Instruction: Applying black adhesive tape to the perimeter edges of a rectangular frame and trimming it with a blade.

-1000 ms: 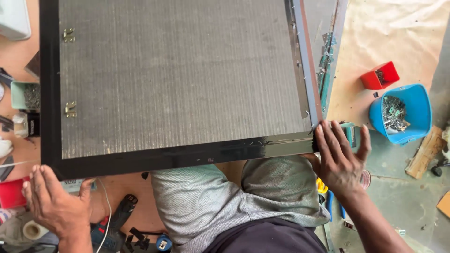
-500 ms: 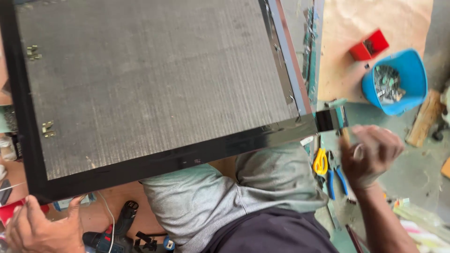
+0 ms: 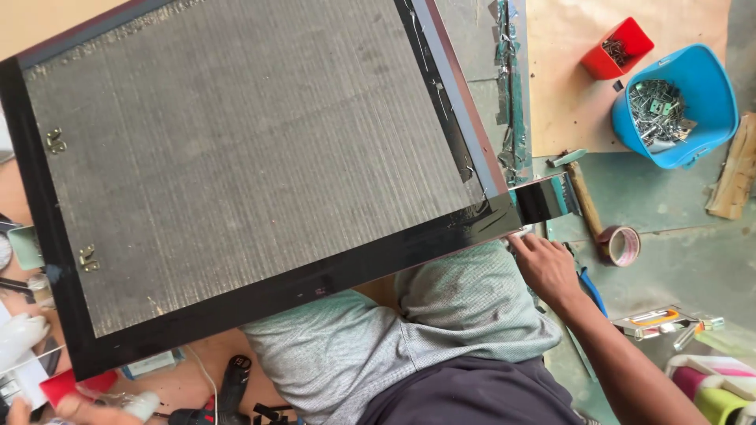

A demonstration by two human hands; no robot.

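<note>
Head view: beyond the right hand's fingertips, on the green floor, lie a brown roll of tape (image 3: 620, 245) and a wooden-handled hammer (image 3: 581, 191). Farther out from them stand a round blue plastic tub of small metal clips (image 3: 676, 108) and a small red box of hardware (image 3: 617, 48), the box on a sheet of brown board (image 3: 583, 86). Behind the wrist lies a silver and orange tool (image 3: 660, 321). A black cordless tool (image 3: 228, 386) lies on the floor near the left hand's fingers.

The large black-framed panel with a grey ribbed backing (image 3: 244, 149) lies tilted across the person's lap, covering the grey shorts (image 3: 409, 330) in part. Two small brass hangers (image 3: 55, 142) sit on its left edge. A glossy black strip of tape (image 3: 543, 201) runs along the lower frame edge and sticks out past the corner.

The right hand (image 3: 547, 267) rests just below that corner, fingers loosely together, their tips touching the underside of the frame's edge beside the tape strip, clamped on nothing visible. The left hand (image 3: 75, 409) shows only at the bottom edge, below the frame's lower left corner; whether its fingers hold anything I cannot tell.
</note>
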